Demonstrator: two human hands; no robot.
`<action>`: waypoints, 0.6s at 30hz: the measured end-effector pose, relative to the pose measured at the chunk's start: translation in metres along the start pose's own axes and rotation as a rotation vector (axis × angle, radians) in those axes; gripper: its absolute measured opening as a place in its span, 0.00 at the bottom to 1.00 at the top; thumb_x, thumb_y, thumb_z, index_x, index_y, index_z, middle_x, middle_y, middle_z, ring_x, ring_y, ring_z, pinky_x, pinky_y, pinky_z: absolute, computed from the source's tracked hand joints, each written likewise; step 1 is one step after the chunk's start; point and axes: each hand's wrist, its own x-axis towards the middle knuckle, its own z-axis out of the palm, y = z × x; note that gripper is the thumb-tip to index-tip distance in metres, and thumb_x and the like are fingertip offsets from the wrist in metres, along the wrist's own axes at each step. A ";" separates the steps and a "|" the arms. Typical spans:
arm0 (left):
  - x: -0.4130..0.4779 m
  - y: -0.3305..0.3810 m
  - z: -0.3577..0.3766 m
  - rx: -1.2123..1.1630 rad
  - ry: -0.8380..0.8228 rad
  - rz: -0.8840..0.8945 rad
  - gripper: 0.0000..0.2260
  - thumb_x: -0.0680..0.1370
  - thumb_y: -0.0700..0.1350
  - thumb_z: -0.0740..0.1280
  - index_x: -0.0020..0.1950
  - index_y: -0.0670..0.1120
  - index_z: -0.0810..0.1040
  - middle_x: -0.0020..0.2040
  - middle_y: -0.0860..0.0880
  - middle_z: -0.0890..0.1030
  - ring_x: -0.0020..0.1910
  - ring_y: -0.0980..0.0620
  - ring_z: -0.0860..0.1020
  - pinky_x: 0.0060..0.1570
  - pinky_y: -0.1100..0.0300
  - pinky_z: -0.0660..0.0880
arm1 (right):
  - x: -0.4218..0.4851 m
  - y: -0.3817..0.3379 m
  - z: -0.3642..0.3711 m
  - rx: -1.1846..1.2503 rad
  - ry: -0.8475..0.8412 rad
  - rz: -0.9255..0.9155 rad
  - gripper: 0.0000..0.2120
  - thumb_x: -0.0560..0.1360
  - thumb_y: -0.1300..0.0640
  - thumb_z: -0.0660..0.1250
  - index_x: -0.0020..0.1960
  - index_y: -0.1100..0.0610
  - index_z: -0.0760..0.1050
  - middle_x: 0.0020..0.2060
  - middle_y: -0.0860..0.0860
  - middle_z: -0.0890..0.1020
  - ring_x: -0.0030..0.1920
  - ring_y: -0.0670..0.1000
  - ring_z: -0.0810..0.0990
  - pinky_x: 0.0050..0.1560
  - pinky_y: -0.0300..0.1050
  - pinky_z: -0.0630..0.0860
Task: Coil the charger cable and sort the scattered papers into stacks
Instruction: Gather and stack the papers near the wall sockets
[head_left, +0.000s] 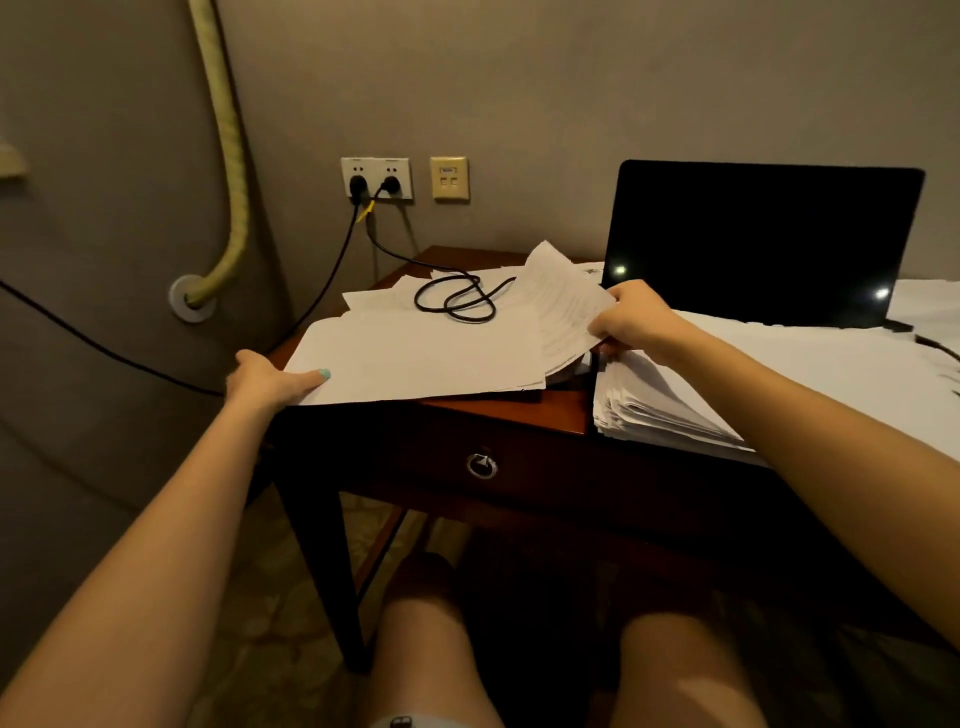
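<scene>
At the left, our left hand (275, 382) pinches the near corner of a loose spread of white sheets (426, 358), thumb on top and the other fingers hidden beneath. That corner overhangs the counter (566, 410), so a careless pull could, we judge, send the whole layer sliding toward the floor. Further back on those same sheets lies the charger cable (457, 299), in slack uncoiled loops, its far end running up to the wall socket (376, 179). If we shift the paper under it, the loops may drag, snag a sheet edge or tug at the plug, so the cable probably wants lifting clear first. Just right of it, our right hand (631, 322) holds a bent sheaf of printed pages (563, 306) raised off the counter, fingers curled round its edge. A thin grip on so many leaves risks them fanning out, creasing or dropping back among the others. Under our right forearm sits a tall pile (675, 395) with its near edge ragged and close to the counter's front, where a brush of the arm could topple it. The laptop (758, 244) stands behind it.
</scene>
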 end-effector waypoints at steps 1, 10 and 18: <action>-0.004 -0.005 0.000 -0.122 -0.004 -0.006 0.39 0.72 0.51 0.75 0.75 0.42 0.57 0.73 0.41 0.63 0.69 0.39 0.66 0.64 0.44 0.70 | -0.002 -0.001 -0.001 0.059 0.033 -0.004 0.06 0.73 0.71 0.64 0.47 0.62 0.71 0.49 0.63 0.79 0.36 0.54 0.80 0.31 0.42 0.80; -0.035 -0.010 -0.017 -0.389 0.133 0.375 0.02 0.77 0.38 0.66 0.48 0.44 0.77 0.45 0.45 0.78 0.45 0.48 0.75 0.43 0.54 0.71 | -0.021 -0.019 -0.023 0.289 0.222 -0.115 0.09 0.81 0.64 0.56 0.56 0.63 0.74 0.49 0.56 0.80 0.40 0.54 0.82 0.31 0.40 0.79; -0.060 0.026 -0.050 -0.638 0.249 0.577 0.07 0.80 0.39 0.64 0.57 0.42 0.76 0.47 0.48 0.77 0.40 0.57 0.75 0.37 0.64 0.71 | -0.034 -0.036 -0.081 0.368 0.439 -0.163 0.09 0.79 0.63 0.57 0.51 0.61 0.76 0.50 0.52 0.80 0.47 0.53 0.82 0.38 0.44 0.82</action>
